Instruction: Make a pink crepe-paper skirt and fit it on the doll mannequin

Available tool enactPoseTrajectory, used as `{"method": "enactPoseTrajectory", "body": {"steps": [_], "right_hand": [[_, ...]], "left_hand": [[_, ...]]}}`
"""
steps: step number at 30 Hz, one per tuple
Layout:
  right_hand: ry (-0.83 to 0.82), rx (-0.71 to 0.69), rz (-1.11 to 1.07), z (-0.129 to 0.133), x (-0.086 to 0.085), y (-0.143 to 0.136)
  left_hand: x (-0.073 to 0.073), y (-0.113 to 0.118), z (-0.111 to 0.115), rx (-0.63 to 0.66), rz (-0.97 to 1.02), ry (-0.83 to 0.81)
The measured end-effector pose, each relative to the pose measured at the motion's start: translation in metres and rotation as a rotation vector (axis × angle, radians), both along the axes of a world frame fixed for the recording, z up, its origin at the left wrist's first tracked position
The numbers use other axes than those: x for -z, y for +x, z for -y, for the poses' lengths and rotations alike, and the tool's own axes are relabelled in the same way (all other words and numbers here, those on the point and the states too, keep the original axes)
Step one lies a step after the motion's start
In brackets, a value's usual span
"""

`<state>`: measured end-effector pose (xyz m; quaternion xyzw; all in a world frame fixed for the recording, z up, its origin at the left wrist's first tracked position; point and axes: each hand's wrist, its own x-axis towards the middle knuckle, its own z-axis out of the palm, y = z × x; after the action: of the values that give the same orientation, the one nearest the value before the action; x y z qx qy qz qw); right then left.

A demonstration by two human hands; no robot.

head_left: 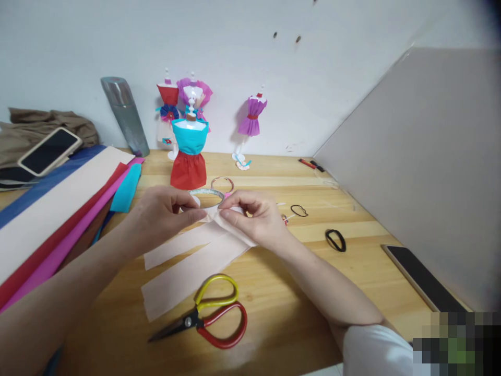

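My left hand point(164, 211) and my right hand point(258, 216) meet above the middle of the table. Thumb and forefinger of each pinch a pale pink strip point(213, 213) that looks like crepe paper or thin cloth, and it is slightly gathered between them. Part of it is hidden under my right hand. Below the hands, more pale strips point(183, 279) lie flat and partly overlap. Scissors point(190, 319) with one yellow and one red handle rest closest to me, blades pointing left. Just behind my fingers lies a roll of tape point(207, 192), partly covered.
Small dress forms in a teal top with red skirt point(190, 141) and a purple dress point(252, 117) stand at the back. Coloured sheets point(70, 203), a phone point(50, 150) and a bottle point(127, 117) are left. A black band point(335, 241) and another phone point(422, 279) lie right.
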<state>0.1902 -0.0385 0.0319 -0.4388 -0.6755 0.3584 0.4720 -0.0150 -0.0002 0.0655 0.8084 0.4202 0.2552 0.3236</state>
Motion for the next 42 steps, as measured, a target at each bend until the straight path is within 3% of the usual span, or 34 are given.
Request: {"method": "enactPoseTrajectory", "body": {"steps": [20, 26, 31, 36, 39, 41, 42], "right_hand": [[0.003, 0.055, 0.011, 0.001, 0.002, -0.004], [0.024, 0.127, 0.171, 0.007, -0.002, -0.006], [0.009, 0.014, 0.268, 0.006, -0.005, -0.006], [-0.171, 0.011, 0.05, 0.0, -0.006, 0.003], [-0.295, 0.051, -0.179, -0.003, -0.012, 0.012], [-0.342, 0.061, -0.331, -0.005, -0.018, 0.015], [-0.359, 0.06, -0.395, -0.005, -0.02, 0.016]], "left_hand": [[0.002, 0.001, 0.003, 0.004, 0.008, 0.014], [0.001, 0.002, 0.003, 0.036, -0.041, 0.043], [0.007, 0.002, 0.001, 0.047, -0.05, 0.066], [0.008, 0.005, 0.006, -0.005, 0.157, 0.157], [0.003, 0.006, 0.012, -0.182, 0.316, 0.182], [0.005, 0.009, 0.014, -0.245, 0.327, 0.128], [0.008, 0.011, 0.014, -0.197, 0.29, 0.043]]}}
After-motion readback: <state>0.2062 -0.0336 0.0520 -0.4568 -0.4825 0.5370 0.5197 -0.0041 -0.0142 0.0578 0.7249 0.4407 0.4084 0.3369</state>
